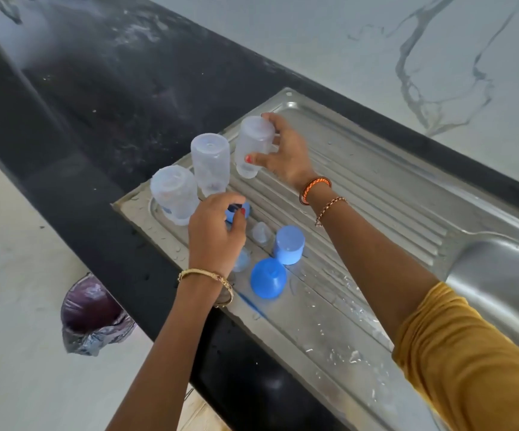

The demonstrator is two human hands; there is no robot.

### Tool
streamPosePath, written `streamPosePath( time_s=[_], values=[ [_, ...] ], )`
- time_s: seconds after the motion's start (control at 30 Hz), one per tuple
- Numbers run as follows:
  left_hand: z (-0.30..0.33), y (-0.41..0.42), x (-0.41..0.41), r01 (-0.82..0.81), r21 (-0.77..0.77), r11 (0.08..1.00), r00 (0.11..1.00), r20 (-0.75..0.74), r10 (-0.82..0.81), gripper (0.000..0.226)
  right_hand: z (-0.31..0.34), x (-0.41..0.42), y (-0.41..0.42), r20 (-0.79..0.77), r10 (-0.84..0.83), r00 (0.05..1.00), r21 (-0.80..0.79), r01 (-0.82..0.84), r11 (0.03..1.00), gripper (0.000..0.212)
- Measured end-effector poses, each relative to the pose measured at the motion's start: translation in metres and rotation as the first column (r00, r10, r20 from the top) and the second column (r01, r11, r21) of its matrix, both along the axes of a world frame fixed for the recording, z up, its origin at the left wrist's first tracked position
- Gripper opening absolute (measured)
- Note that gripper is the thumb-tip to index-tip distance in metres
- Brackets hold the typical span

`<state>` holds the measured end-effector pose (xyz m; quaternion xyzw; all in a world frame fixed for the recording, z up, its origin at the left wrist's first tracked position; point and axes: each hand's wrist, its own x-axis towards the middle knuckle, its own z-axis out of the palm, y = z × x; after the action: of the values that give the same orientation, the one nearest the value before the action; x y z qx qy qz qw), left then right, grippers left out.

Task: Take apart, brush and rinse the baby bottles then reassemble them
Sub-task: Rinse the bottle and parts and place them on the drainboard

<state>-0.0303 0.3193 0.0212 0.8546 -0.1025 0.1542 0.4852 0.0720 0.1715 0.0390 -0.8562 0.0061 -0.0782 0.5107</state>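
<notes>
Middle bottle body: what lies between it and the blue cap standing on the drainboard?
Head view: the left hand, pinching a blue ring, and a clear teat.

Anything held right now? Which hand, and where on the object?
The right hand grips an inverted clear bottle by its side wall, thumb near the neck. The left hand curls over a blue part on the drainboard; whether it grips it cannot be told.

Frosted plastic bottles (210,164), ribbed steel drainboard (361,188)

Bare drainboard (376,194) right of upturned bottles (210,163)
</notes>
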Motion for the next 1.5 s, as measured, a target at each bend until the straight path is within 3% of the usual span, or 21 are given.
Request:
streamPosePath(
  time_s=[0.53, 0.83, 1.13, 1.5],
  values=[
    [-0.003, -0.007, 0.009, 0.02, 0.016, 1.0, 0.997, -0.077, -0.019, 0.019, -0.006, 0.003, 0.007, -0.061, 0.051, 0.997, -0.026, -0.053, 0.998, 0.085],
    [-0.002, -0.005, 0.01, 0.01, 0.008, 1.0, 0.995, -0.101, -0.009, 0.021, -0.004, 0.001, 0.01, -0.04, 0.233, 0.972, -0.077, -0.236, 0.969, 0.103],
    [-0.003, -0.005, 0.012, 0.009, 0.027, 1.0, 0.995, -0.104, -0.006, 0.022, -0.01, 0.008, 0.01, 0.057, 0.144, 0.988, -0.124, -0.136, 0.983, 0.076],
    [-0.005, -0.01, 0.013, 0.016, 0.038, 0.999, 0.992, -0.122, -0.011, 0.024, -0.011, 0.012, 0.005, 0.031, 0.114, 0.993, -0.133, -0.109, 0.985, 0.078]
  ],
)
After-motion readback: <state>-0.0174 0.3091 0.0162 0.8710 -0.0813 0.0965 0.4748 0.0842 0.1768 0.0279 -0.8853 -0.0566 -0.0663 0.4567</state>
